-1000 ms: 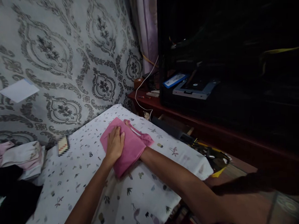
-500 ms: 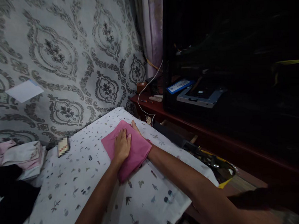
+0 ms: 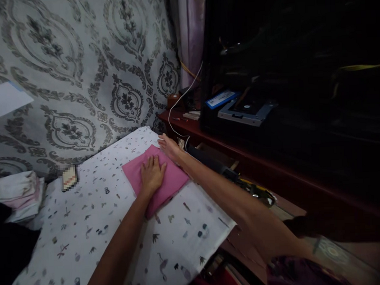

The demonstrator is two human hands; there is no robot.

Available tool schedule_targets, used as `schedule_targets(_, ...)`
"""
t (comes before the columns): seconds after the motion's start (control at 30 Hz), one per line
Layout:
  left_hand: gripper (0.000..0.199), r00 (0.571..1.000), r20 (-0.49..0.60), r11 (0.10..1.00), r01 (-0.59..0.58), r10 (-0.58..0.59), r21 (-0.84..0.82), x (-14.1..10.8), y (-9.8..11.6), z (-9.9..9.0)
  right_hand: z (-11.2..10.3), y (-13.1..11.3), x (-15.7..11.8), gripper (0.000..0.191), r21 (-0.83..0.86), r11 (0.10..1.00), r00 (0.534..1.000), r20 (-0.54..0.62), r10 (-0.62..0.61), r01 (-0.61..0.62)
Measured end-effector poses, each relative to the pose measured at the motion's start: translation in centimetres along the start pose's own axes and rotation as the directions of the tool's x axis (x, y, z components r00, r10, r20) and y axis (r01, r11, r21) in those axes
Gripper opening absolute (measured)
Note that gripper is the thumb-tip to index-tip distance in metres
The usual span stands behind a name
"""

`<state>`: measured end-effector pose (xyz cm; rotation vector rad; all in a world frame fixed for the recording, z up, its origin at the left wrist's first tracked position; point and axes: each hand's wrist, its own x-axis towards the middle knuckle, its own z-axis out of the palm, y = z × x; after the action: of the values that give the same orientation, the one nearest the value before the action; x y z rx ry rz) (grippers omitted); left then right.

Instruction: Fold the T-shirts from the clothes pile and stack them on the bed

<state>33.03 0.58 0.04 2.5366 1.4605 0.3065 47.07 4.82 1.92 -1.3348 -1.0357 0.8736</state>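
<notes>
A folded pink cloth (image 3: 169,183) lies on a white printed sheet (image 3: 96,247). My left hand (image 3: 152,174) rests flat on top of the cloth, its fingers spread. Just past the cloth's far right corner is my right hand (image 3: 169,146), fingers stretched out and holding nothing. The right forearm runs alongside the cloth's right edge, close to the border of the sheet.
Folded light clothes (image 3: 20,192) and a dark garment (image 3: 15,246) lie at the left. A small blurred card (image 3: 69,178) is near the wall. A red-brown shelf (image 3: 189,123) with a white cable (image 3: 173,114) and a silver disc drive (image 3: 244,115) stands right.
My right hand has come out from under the cloth's far right side and moved past its edge. The left hand stays on the cloth. The view has shifted slightly.
</notes>
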Motion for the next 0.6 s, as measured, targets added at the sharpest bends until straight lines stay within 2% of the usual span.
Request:
schedule_targets(0.07,0.060,0.999,-0.023,0.999,-0.025,0.024,-0.042,-0.2,0.1,0.0,0.0,-0.4,-0.4,0.036,-0.022,0.999,0.998,0.052,-0.045,0.046)
schedule_targets(0.17,0.042,0.994,-0.092,0.983,-0.069,0.054,-0.168,0.0,-1.4,-1.2,1.3,-1.0,-1.4,0.038,-0.218,0.953,0.960,0.229,-0.159,0.210)
schedule_targets(0.27,0.033,0.983,-0.178,0.976,-0.003,-0.037,-0.216,0.8,-5.3,-3.8,3.2,-0.8,-3.0,0.042,-0.396,0.857,0.914,0.362,-0.183,0.329)
schedule_targets(0.33,0.028,0.969,-0.211,0.969,0.073,-0.125,-0.236,1.4,-8.6,-5.6,4.0,-0.1,-4.0,0.046,-0.488,0.810,0.919,0.365,-0.149,0.325)
schedule_targets(0.4,0.019,0.968,-0.178,0.950,0.121,-0.177,-0.286,1.9,-11.5,-6.8,4.3,0.7,-4.7,0.056,-0.625,0.711,0.927,0.359,-0.105,0.323)
schedule_targets(0.47,0.016,0.979,-0.104,0.928,0.126,-0.173,-0.350,2.3,-13.5,-7.3,4.3,1.4,-5.0,0.065,-0.721,0.612,0.930,0.361,-0.069,0.325)
schedule_targets(0.6,0.018,0.995,-0.036,0.886,0.070,-0.097,-0.459,2.7,-15.0,-6.6,4.2,2.0,-4.8,0.074,-0.730,0.592,0.920,0.389,-0.049,0.340)
